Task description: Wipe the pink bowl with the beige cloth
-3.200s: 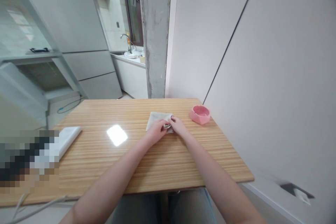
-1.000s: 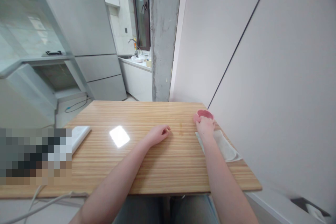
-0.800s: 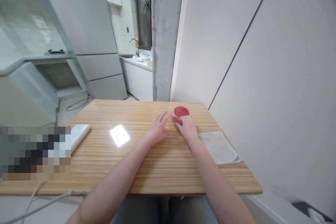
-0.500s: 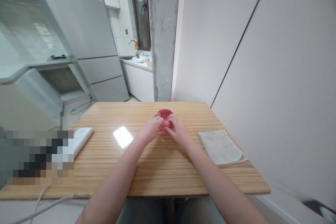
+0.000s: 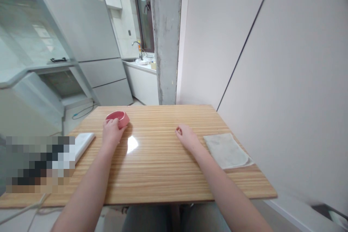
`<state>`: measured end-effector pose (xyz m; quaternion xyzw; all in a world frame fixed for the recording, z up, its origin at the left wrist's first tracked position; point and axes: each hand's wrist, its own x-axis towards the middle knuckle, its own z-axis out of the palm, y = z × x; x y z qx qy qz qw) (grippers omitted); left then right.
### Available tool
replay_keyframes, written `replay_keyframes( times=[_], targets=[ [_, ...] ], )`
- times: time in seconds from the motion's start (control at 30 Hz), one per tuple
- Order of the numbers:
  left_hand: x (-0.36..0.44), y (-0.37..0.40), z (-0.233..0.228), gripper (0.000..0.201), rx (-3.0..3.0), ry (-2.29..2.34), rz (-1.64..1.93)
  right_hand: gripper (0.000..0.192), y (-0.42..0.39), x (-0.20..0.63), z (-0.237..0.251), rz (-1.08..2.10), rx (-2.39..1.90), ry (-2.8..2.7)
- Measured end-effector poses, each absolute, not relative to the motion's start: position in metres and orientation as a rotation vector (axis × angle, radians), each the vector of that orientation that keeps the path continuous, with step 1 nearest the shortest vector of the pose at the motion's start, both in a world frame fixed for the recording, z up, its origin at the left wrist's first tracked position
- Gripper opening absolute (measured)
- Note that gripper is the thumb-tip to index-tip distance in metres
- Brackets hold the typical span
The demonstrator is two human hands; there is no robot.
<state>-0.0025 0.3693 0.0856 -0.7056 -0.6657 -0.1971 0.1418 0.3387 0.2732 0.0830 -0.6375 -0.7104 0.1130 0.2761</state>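
Here, the left hand [image 5: 112, 130] curls its fingers around the near side of a pink bowl [image 5: 118, 118], gripping it upright on the table's [image 5: 163, 166] far left. The right hand [image 5: 187, 137] rests loosely closed and empty on the wood, just beside a folded cloth [image 5: 227, 150] lying flat near the wall.

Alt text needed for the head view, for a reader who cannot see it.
The left hand grips a pink dish on a wooden table. The right hand rests loosely curled on the table beside a folded cloth; a white slab lies far left.
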Motion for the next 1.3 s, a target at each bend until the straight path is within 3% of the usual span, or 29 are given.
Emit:
replay_keyframes(
  times=[0.33,0.63,0.77,0.9,1.0,1.1,1.3],
  targets=[
    [-0.008,0.365,0.083,0.035,-2.042,-2.009,-0.469,0.017,0.271,0.355,0.087,0.286,-1.869,-1.883],
    [-0.005,0.357,0.091,0.039,-2.026,-2.168,-0.435,0.020,0.224,0.397,0.087,0.012,-2.144,-1.642],
    [0.010,0.352,0.101,0.045,-1.989,-2.158,-0.641,0.027,0.191,0.401,0.084,-0.052,-2.350,-1.693],
    [0.044,0.333,0.116,0.032,-2.519,-1.909,-0.911,0.029,0.184,0.404,0.077,-0.005,-2.460,-1.712],
    [0.080,0.300,0.119,0.030,-3.076,-1.777,-0.989,0.027,0.195,0.406,0.076,0.117,-2.425,-1.680],
    [0.112,0.266,0.111,0.035,-3.398,-1.921,-1.155,0.022,0.215,0.387,0.081,0.369,-2.131,-1.682],
    [0.115,0.244,0.093,0.071,-3.129,-2.680,-1.738,0.021,0.248,0.290,0.089,1.305,-1.391,-1.207]
  ],
)
